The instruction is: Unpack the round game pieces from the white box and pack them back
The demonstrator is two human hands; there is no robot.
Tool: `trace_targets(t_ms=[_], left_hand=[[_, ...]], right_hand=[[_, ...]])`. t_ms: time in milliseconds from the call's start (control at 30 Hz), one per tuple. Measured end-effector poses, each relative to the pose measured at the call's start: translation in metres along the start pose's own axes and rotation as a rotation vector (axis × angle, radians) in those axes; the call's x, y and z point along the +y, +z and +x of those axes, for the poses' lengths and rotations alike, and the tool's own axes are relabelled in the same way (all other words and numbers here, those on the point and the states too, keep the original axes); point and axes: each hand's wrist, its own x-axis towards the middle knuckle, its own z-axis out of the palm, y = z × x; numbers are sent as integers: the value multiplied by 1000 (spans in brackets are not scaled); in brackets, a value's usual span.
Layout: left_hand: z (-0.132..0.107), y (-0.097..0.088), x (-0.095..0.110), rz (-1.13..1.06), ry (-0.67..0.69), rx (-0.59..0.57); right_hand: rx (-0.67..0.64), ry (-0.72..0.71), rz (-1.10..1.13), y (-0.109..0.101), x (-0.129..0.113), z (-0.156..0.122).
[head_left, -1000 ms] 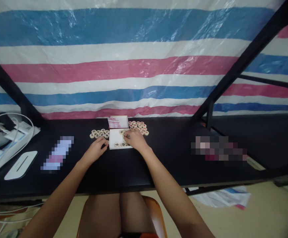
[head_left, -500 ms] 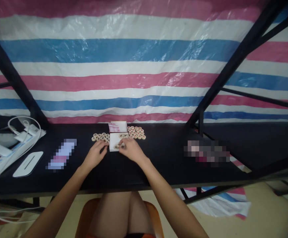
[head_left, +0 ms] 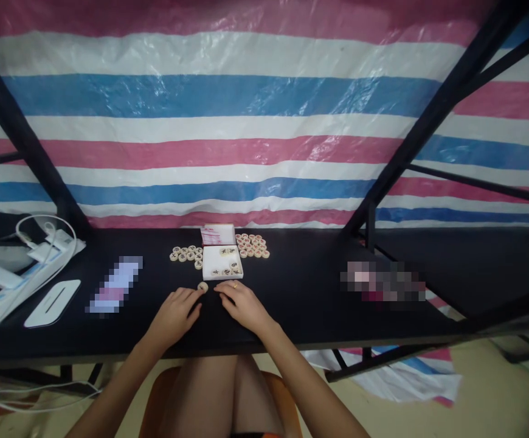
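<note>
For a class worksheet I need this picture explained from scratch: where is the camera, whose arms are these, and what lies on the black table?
No machine here: the camera is worn on a person's head and looks forward and down, so both arms are the wearer's own. The left hand and right hand rest on the black table. One round game piece lies at the left fingertips; whether it is gripped, I cannot tell. The right hand holds nothing. Beyond them stands a shallow white box with a few pieces inside, a left group of pieces beside it and a right group of pieces on its other side. White plugs and cables lie far left; a striped sheet hangs behind.
</note>
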Motion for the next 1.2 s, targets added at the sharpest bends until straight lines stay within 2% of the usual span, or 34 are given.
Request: trace_targets(t_ms=[133,233,300,367,467,600,700,800,867,967,1067,1133,1200], left_hand=[[6,-1,-3,65,7,42],[15,5,-5,79,46,25],[18,9,-10,112,13,28],[18,12,-19,133,-42,73],[17,12,-32,113,-39,79],[20,6,-43,124,-47,12],[28,1,-51,111,-91,8],[38,0,-60,96,-116,-26],[44,1,-66,88,-105,-53],[49,2,-73,66,-77,-56],[50,0,-70,68,-74,9],[52,-5,-61,76,-46,81],[55,-10,-45,48,38,120]], right_hand=[[23,53,-3,2,4,-2],[-12,58,-8,5,4,-2],[10,70,12,3,5,-4],[47,86,36,-6,10,-4],[62,106,28,-29,27,5],[-30,104,-88,-55,53,37],[-191,70,-129,-59,63,61],[-300,103,-142,-56,64,74],[-320,123,-148,-55,65,75],[-280,110,-136,-55,68,73],[-271,122,-104,-53,74,69],[-281,136,-77,-52,77,67],[-284,128,-43,-50,78,66]])
